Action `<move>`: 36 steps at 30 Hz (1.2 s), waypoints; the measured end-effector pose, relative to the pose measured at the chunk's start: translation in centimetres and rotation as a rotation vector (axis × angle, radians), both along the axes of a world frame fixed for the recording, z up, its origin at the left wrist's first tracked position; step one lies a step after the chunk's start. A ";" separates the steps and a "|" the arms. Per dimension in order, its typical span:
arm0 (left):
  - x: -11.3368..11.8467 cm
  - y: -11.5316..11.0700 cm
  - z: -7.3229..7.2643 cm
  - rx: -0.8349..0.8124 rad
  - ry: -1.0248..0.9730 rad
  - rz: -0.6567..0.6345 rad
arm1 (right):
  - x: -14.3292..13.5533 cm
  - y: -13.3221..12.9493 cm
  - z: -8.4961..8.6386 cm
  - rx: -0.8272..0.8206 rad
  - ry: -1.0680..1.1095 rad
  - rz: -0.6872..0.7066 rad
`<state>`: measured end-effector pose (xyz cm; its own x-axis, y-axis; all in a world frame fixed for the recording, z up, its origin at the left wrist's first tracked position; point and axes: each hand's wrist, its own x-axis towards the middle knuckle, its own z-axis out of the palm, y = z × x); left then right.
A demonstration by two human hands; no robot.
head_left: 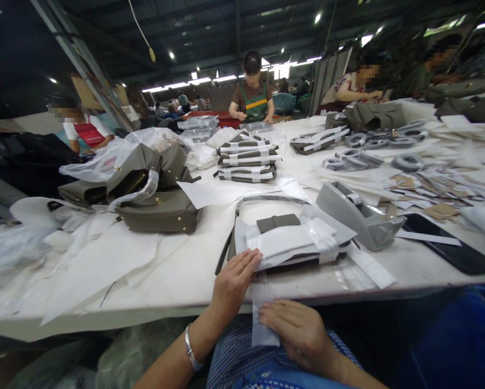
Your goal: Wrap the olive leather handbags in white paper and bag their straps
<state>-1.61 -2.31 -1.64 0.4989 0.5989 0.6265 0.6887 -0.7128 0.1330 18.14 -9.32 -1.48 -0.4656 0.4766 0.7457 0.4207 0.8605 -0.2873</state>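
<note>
A grey-olive handbag (278,222) lies at the table's front edge, partly wrapped in white paper (285,243), with a clear-taped white band around its right side. My left hand (234,278) rests on the wrapping's near left corner, fingers stretched out and side by side. Below it, a translucent whitish strip (264,324) hangs from under the bag over the table edge. The fingers of my right hand (299,330) are closed on this strip's right side; the thumb is hidden. A dark strap (225,251) loops out at the bag's left.
Right of the bag stands a grey tape dispenser (350,213), beside a black tray-like object (449,243). Wrapped bags (248,158) are stacked behind. Unwrapped olive bags (157,200) and paper sheets (104,265) lie left. A co-worker (253,94) stands across the table (177,302).
</note>
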 end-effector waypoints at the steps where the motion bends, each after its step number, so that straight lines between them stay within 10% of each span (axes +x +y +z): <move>1: 0.0 0.0 -0.1 0.004 0.000 0.000 | 0.0 0.2 0.6 -0.004 0.000 0.000; 10: -0.1 0.1 -0.3 0.050 -0.003 -0.010 | -0.3 6.5 5.9 -0.014 -0.032 -0.072; 28: -0.4 -0.7 1.4 -0.197 -0.194 0.032 | -1.5 12.8 5.4 -0.503 -0.233 -0.443; 36: 1.0 -0.2 0.4 0.200 0.071 0.063 | -2.0 14.0 7.0 -0.560 -0.443 -0.459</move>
